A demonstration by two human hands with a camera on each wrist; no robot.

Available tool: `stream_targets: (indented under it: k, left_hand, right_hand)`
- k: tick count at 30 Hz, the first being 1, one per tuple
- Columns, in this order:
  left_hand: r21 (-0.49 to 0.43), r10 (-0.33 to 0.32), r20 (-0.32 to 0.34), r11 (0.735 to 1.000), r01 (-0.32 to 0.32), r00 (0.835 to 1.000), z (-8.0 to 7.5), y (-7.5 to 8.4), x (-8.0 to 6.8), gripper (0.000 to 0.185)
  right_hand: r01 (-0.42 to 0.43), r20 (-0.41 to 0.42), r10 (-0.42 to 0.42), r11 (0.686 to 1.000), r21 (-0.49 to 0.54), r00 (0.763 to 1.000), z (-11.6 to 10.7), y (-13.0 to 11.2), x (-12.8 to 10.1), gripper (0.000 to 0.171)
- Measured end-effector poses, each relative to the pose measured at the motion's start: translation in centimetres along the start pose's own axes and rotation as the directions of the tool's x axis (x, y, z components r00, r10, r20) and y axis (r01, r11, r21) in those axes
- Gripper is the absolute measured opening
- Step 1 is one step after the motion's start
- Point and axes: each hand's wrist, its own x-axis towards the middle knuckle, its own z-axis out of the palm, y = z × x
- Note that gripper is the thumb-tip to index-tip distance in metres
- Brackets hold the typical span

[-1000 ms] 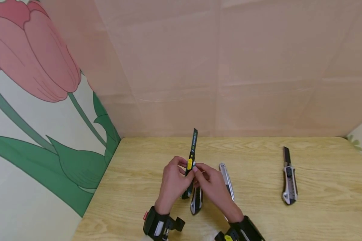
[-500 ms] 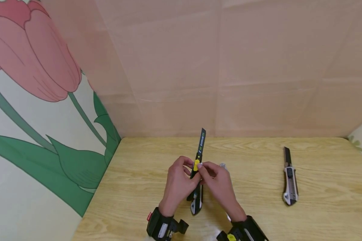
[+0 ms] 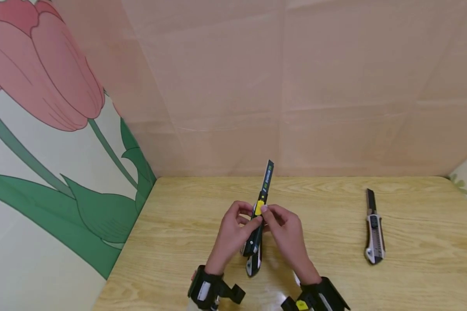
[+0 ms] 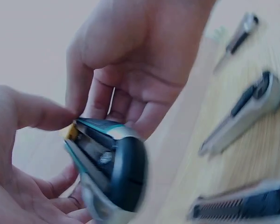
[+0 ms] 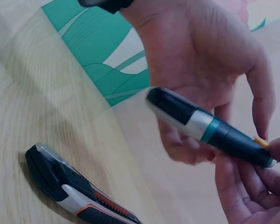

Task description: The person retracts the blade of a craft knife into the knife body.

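from the head view, the left hand (image 3: 233, 231) and the right hand (image 3: 284, 231) are close together above the light wooden desk (image 3: 179, 242) with wavy grain lines. both hands are wrapped round a long thin black box cutter with a yellow slider (image 3: 258, 216). it sticks up between them, and its dark blade points up and away. the right thumb sits by the yellow slider. right under the hands, another black and silver cutter (image 3: 254, 263) lies flat on the desk. a grey and black cutter with its blade out (image 3: 373, 235) lies far off on the right. behind the desk hangs a smooth pink sheet (image 3: 295, 86), and on the left is a wall picture of a big pink tulip with green leaves (image 3: 43, 73).

from the left wrist view, the round black end of the held cutter (image 4: 116, 172) is blurry, with fingers curled round it.

from the right wrist view, the held cutter (image 5: 210, 130) is smooth, with a silver band and a teal ring. it lies across the left palm.
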Motion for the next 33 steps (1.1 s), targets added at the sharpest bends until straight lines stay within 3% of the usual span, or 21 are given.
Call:
stream_targets:
  k: [4, 7, 15, 19, 23, 27, 33]
  left_hand:
    - [-0.243, -0.141, 0.085, 0.957, 0.157, 0.986, 0.2, 0.1, 0.1, 0.04]
    - [-0.33, -0.172, 0.17, 0.918, 0.22, 0.97, 0.2, 0.0, 0.1, 0.055]
    - [-0.411, -0.104, 0.423, 0.864, 0.292, 0.9, 0.6, -0.4, 0.0, 0.077]
    - [-0.437, -0.068, 0.478, 0.846, 0.305, 0.876, 0.8, -0.5, -0.1, 0.078]
    - [-0.452, -0.08, 0.511, 0.822, 0.347, 0.856, 0.7, -0.4, -0.2, 0.08]
    - [-0.479, -0.087, 0.524, 0.792, 0.378, 0.847, 0.7, -0.3, -0.2, 0.081]
    - [-0.531, -0.044, 0.492, 0.777, 0.339, 0.869, 1.5, -0.5, -0.3, 0.077]
  right_hand:
    - [0.018, -0.009, -0.018, 1.0, 0.002, 1.0, -0.3, -0.2, -0.1, 0.041]
    - [0.025, -0.012, -0.026, 0.999, -0.032, 1.0, -0.4, -0.4, -0.2, 0.041]
    - [0.044, -0.007, -0.045, 0.996, -0.072, 0.999, -0.5, -0.5, -0.4, 0.038]
    - [0.069, 0.029, -0.068, 0.997, -0.034, 0.997, -0.5, -0.5, -0.4, 0.036]
    - [0.085, 0.082, -0.088, 0.996, 0.039, 0.993, -0.5, -0.7, -0.5, 0.033]
    - [0.077, 0.128, -0.087, 0.993, 0.087, 0.988, -0.4, -0.9, -0.6, 0.032]
    - [0.018, 0.164, -0.038, 0.993, 0.116, 0.986, -0.2, -1.5, -0.9, 0.036]
